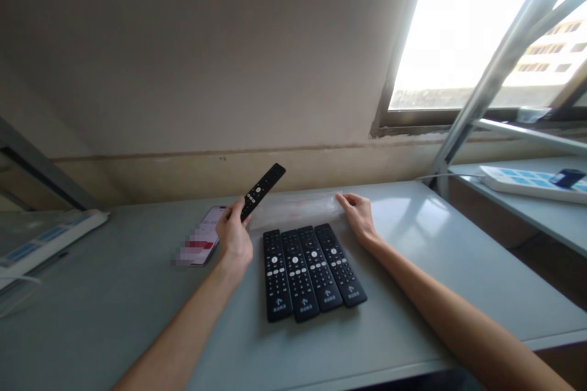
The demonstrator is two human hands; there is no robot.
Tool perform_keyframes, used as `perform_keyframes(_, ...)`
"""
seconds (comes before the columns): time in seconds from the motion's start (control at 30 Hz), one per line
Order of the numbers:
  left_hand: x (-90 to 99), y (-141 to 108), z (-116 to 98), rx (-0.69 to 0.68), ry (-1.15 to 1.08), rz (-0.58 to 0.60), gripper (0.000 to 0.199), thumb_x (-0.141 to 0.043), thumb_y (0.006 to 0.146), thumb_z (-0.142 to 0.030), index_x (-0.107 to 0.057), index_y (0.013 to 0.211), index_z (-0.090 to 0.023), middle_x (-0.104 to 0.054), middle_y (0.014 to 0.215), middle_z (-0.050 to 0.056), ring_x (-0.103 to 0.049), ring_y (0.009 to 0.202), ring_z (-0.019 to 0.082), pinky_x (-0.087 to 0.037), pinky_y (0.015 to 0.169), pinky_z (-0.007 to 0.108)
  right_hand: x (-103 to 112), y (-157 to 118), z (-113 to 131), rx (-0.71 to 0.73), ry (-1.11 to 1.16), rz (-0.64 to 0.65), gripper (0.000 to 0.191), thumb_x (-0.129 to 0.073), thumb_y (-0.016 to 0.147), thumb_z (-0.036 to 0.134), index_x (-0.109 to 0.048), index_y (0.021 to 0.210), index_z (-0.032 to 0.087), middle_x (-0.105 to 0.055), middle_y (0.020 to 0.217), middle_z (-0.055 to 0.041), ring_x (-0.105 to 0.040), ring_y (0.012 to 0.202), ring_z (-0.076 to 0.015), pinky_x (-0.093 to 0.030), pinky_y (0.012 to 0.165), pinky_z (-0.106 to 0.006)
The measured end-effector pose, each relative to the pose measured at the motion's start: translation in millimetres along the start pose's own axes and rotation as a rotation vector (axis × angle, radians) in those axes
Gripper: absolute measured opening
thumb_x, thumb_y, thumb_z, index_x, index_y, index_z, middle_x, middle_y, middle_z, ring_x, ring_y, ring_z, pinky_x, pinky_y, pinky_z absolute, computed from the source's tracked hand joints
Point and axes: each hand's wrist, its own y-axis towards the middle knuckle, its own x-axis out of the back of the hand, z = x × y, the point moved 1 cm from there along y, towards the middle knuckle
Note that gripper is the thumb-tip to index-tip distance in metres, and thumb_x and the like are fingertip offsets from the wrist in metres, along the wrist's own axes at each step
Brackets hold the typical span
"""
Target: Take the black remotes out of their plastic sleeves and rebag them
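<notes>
A black remote control (266,186) is gripped at its lower end by my left hand (235,233), tilted up to the right above the table. My right hand (358,215) pinches the right end of a clear plastic bag (293,210), which lies stretched across the table behind the other remotes. Between my forearms, several black remote controls (303,272) lie side by side with their buttons facing up. Just left of my left hand lies a phone (206,237) with a lit screen, partly blurred out.
The pale grey table (413,256) runs up to the wall. A white power strip (50,244) lies at the left, and another white power strip (527,183) sits on the surface at the right. Slanting metal posts (495,73) rise at the right, before a window (458,36).
</notes>
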Motion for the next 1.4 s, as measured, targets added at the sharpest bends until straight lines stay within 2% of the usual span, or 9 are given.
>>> perform_keyframes(0.13,-1.0,-1.9,-1.2,-0.012,-0.008,-0.024,0.035,-0.087,0.057,-0.040,-0.068,0.079,-0.019,-0.071,0.088,0.000,-0.067,0.091,0.019,-0.045,0.080,0.029,1.8,1.4,-1.8,-0.014,0.003,-0.009,0.063,-0.073,0.073,0.064,-0.078,0.104,0.009,-0.061,0.063,-0.0012,-0.049,0.062,-0.0178,-0.037,0.061,-0.031)
perform_keyframes(0.23,-1.8,-4.2,-1.1,-0.013,-0.015,-0.035,0.035,-0.087,0.057,-0.039,-0.068,0.078,-0.019,-0.070,0.085,0.000,-0.066,0.090,0.019,-0.045,0.079,0.030,2.3,0.2,-2.6,-0.020,0.051,-0.015,0.067,-0.077,0.070,0.062,-0.074,0.111,0.009,-0.065,0.063,-0.0021,-0.054,0.062,-0.0189,-0.040,0.061,-0.031)
perform_keyframes(0.4,-2.8,-5.1,-0.9,-0.009,-0.036,-0.025,0.038,-0.088,0.056,-0.042,-0.068,0.079,-0.019,-0.070,0.088,0.001,-0.066,0.092,0.021,-0.047,0.081,0.032,3.9,-0.5,-4.8,-0.031,0.100,0.003,0.054,-0.081,0.066,0.060,-0.075,0.093,0.014,-0.071,0.068,-0.0057,-0.058,0.065,-0.0198,-0.042,0.063,-0.031)
perform_keyframes(0.57,-2.1,-4.3,-0.1,0.010,-0.034,0.017,0.038,-0.087,0.058,-0.043,-0.066,0.079,-0.021,-0.070,0.093,0.002,-0.066,0.099,0.023,-0.047,0.081,0.032,4.8,0.1,-6.6,-0.027,0.111,0.011,0.049,-0.081,0.067,0.059,-0.076,0.087,0.015,-0.071,0.068,-0.0056,-0.058,0.066,-0.0193,-0.041,0.063,-0.031)
perform_keyframes(0.8,-1.8,-3.4,0.2,0.032,-0.049,0.044,0.038,-0.090,0.056,-0.041,-0.065,0.077,-0.020,-0.071,0.098,0.003,-0.066,0.101,0.023,-0.049,0.086,0.035,6.5,2.8,-7.6,-0.045,0.127,0.008,0.047,-0.079,0.070,0.061,-0.077,0.084,0.015,-0.070,0.071,-0.0045,-0.056,0.066,-0.0179,-0.039,0.063,-0.030)
perform_keyframes(1.07,-2.2,-3.3,-3.2,0.037,-0.073,0.063,0.034,-0.089,0.060,-0.036,-0.064,0.076,-0.020,-0.070,0.096,0.002,-0.066,0.100,0.021,-0.051,0.096,0.038,8.1,5.5,-0.3,-0.082,0.134,-0.013,0.051,-0.077,0.068,0.067,-0.076,0.072,0.016,-0.063,0.062,-0.0014,-0.047,0.060,-0.0156,-0.036,0.060,-0.030)
perform_keyframes(1.23,-2.6,-5.3,-3.1,0.038,-0.066,0.086,0.033,-0.088,0.062,-0.035,-0.061,0.073,-0.020,-0.069,0.092,0.002,-0.067,0.097,0.020,-0.053,0.093,0.037,6.5,7.9,1.0,-0.113,0.124,0.022,0.052,-0.076,0.068,0.068,-0.075,0.069,0.016,-0.062,0.060,-0.0012,-0.044,0.058,-0.0147,-0.033,0.057,-0.030)
perform_keyframes(1.4,-4.0,-7.2,-3.4,0.039,-0.059,0.088,0.036,-0.089,0.060,-0.036,-0.060,0.074,-0.020,-0.070,0.095,0.002,-0.067,0.096,0.020,-0.054,0.090,0.036,2.3,7.3,4.5,-0.118,0.112,0.060,0.049,-0.077,0.068,0.066,-0.072,0.062,0.017,-0.062,0.059,-0.0013,-0.047,0.061,-0.0157,-0.035,0.060,-0.030)
